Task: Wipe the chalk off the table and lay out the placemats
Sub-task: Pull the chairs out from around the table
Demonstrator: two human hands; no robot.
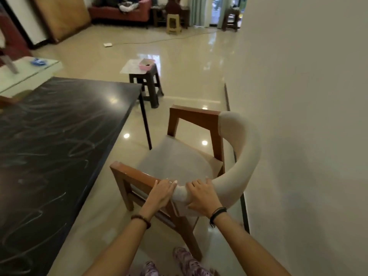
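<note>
- Head view: the left hand [162,193] curls over the chair [179,164]'s wooden arm, and the right hand [201,196] grips its padded backrest end.
- The chair looks stiff and fairly heavy (best held by the frame).
- The black table [55,136], left of the chair, is covered in chalk scribbles [49,148]; its long axis runs away from the camera.

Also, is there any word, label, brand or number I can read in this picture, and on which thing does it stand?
None can be read.
Black rectangular table top: only white chalk scribbles, no letters.
Pink shallow tray on the dark wooden stool: no readable label.
Small white flat object on the floor: too small to tell.
</note>
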